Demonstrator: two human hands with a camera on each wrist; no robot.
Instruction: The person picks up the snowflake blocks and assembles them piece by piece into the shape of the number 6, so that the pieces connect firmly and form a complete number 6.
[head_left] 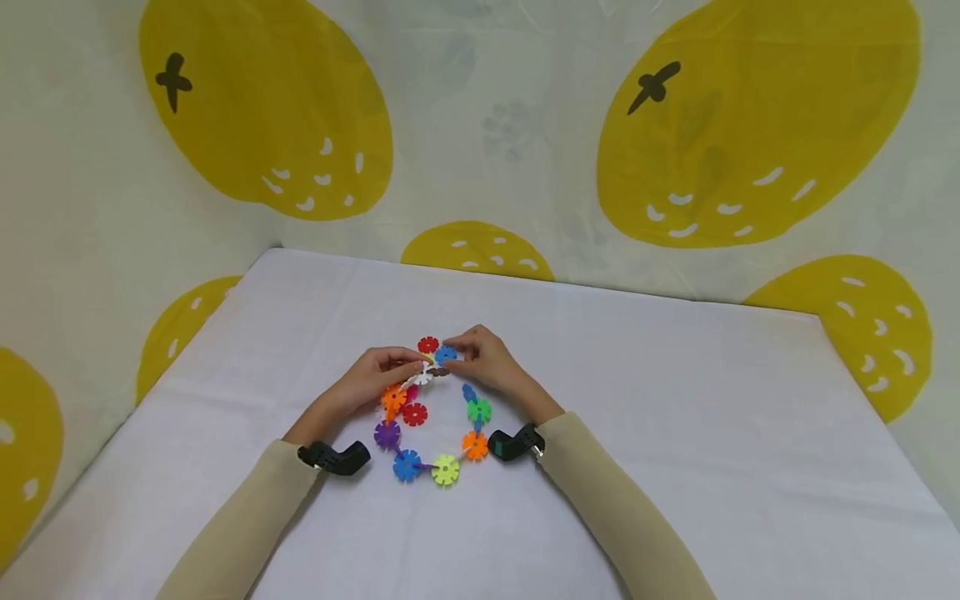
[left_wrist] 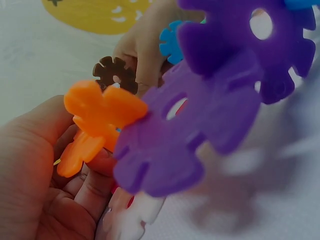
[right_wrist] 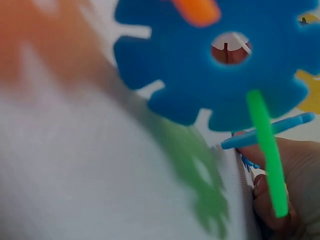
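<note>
Plastic snowflake-disc chain (head_left: 420, 433), multicoloured, curved in a ring on the white table (head_left: 675, 400), near its middle. Left hand (head_left: 371, 377) pinches the chain's far left discs. Right hand (head_left: 483, 358) pinches a blue disc (head_left: 446, 355) at the far end, fingertips nearly meeting the left's.

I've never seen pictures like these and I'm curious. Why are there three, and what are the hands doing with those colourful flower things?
A person wears three cameras. The wide picture comes from the head and looks down at a white table. The two blurry close-ups come from small cameras on each wrist. On the table lies a ring of snowflake discs, plastic pieces slotted together. The left hand and the right hand both pinch discs at the far side of the ring. Behind hangs a lemon-print cloth.
</note>
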